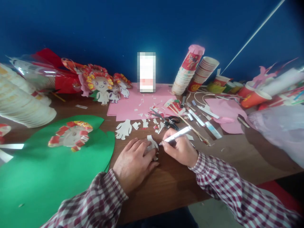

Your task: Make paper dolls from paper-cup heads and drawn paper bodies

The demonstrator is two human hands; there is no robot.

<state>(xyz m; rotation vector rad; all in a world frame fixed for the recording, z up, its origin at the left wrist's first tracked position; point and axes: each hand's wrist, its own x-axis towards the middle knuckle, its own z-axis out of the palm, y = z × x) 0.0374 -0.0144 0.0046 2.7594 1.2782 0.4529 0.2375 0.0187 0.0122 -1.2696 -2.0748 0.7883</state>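
My left hand [134, 161] lies flat on the brown table [166, 180], its fingers spread over a small white paper cutout [152, 144] and pressing it down. My right hand [181, 148] is closed around a white pen [177, 134], whose tip touches the cutout's right edge. Another white paper cutout shaped like a little body [123, 129] lies just beyond my left hand. Black-handled scissors [169, 122] rest among paper scraps behind the pen. Both sleeves are red-and-white checked.
A green sheet [47, 167] carries a paper-cup flower face [70, 134] at the left, beside stacked paper plates [23, 107]. Pink paper [133, 107], finished paper dolls [102, 84], stacked cups [192, 68], loose cups [254, 96] and plastic bags [280, 126] crowd the back and right.
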